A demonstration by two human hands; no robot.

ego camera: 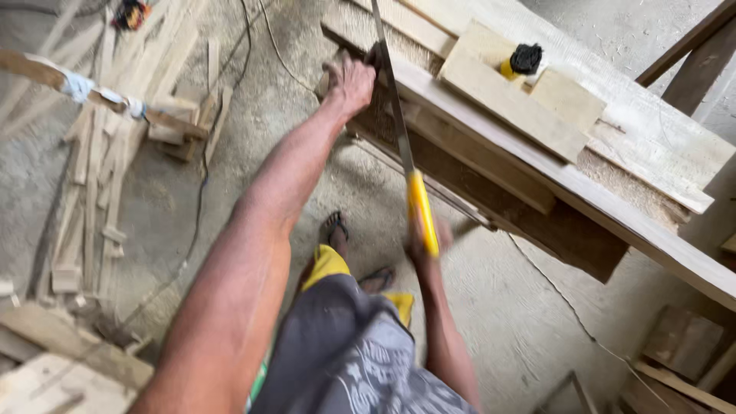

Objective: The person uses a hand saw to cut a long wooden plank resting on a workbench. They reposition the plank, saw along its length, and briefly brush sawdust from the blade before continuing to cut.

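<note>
handsaw at the plank's edge

grey patterned shorts filled the near foreground. the right hand closed its grip around the yellow handle of a long steel handsaw, the proper place to take hold. the thin, blurred blade looked light, springy and sharp-toothed. the left hand clasped the long wooden plank on the desk, beside the blade.
</note>
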